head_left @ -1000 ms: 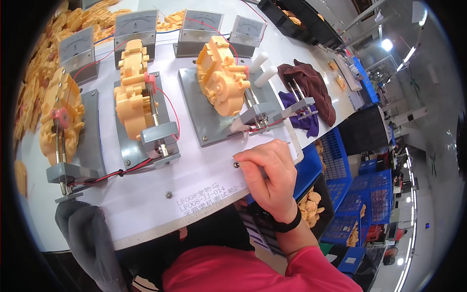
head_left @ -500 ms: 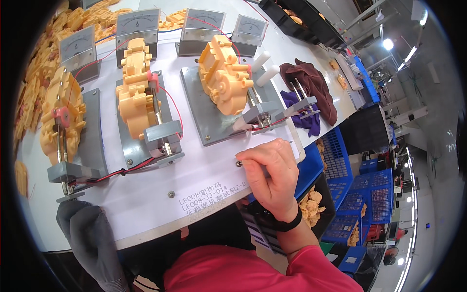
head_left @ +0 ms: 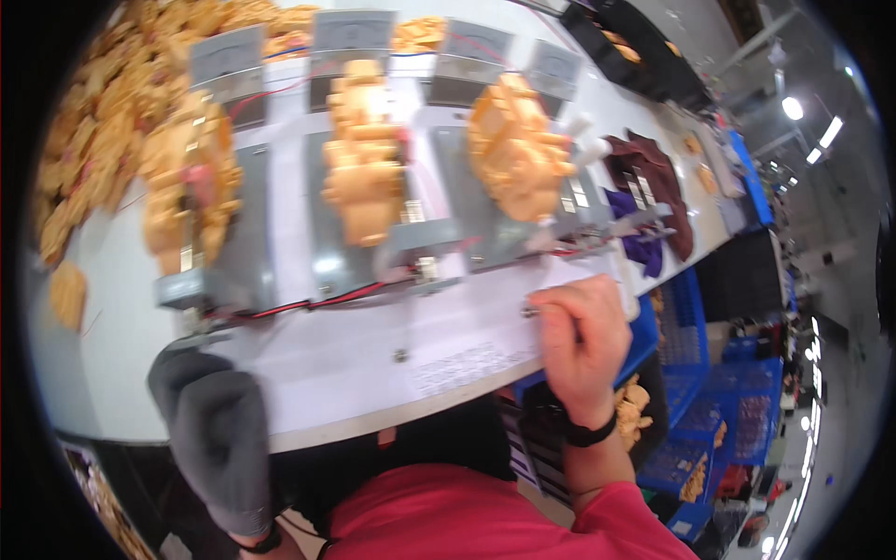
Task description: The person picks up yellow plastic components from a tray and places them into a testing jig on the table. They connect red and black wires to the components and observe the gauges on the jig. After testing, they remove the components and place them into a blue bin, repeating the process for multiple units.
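Note:
My right hand (head_left: pixel 581 343) is bare, with a black wristband, and rests on the white table (head_left: pixel 355 369) near its front edge. Its fingers are curled, and thumb and forefinger pinch a small metal knob (head_left: pixel 529 311) on the tabletop. My left hand (head_left: pixel 213 425), in a grey glove, lies flat over the front edge at the lower left and holds nothing. Just beyond my hands stand three grey metal jigs, each carrying a yellow plastic assembly: left (head_left: pixel 185 182), middle (head_left: pixel 362 173) and right (head_left: pixel 518 149).
Grey meter boxes (head_left: pixel 353 33) line the back of the table. A heap of yellow plastic parts (head_left: pixel 89 121) lies at the far left. A dark red cloth (head_left: pixel 653 177) and a purple one lie at the right. Blue crates (head_left: pixel 686 327) with parts stand beside the table.
My right hand stays at the knob near the front edge. The gloved left hand has slid a little further onto the table. The jigs have not moved.

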Demonstrator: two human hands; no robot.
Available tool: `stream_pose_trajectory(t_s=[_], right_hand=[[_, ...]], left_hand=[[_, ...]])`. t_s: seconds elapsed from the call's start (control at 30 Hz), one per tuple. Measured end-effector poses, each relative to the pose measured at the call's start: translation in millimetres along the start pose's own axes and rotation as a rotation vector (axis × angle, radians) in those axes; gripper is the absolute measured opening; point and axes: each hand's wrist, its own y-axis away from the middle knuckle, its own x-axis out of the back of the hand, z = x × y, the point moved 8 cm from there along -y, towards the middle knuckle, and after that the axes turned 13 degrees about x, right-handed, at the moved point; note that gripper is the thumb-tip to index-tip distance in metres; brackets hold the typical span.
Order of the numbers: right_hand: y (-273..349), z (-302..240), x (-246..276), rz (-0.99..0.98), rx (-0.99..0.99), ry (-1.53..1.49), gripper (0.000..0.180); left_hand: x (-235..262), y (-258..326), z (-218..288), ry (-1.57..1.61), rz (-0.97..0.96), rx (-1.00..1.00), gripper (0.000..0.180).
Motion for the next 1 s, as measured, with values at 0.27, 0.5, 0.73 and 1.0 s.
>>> stream_pose_trajectory(t_s=[0.27, 0.5, 0.73, 1.0], right_hand=[[3.1, -1.4, 0.8, -0.006, -0.051, -0.010, 0.005], [2.8, 0.3, 1.5, -0.012, -0.063, -0.014, 0.003], [-2.8, -24.2, 8.7, 0.078, -0.069, -0.193, 0.009], [-57.6, -125.3, -58.4, -0.014, 0.000, -0.904, 0.052]], left_hand=[[3.1, -2.1, 0.9, 0.008, -0.034, -0.052, 0.018], [2.0, -1.2, 2.3, 0.009, -0.028, -0.045, 0.020], [1.5, -3.3, 5.1, 0.070, -0.034, -0.057, 0.020], [44.8, -58.9, 22.3, 0.203, -0.256, 0.084, 0.045]])
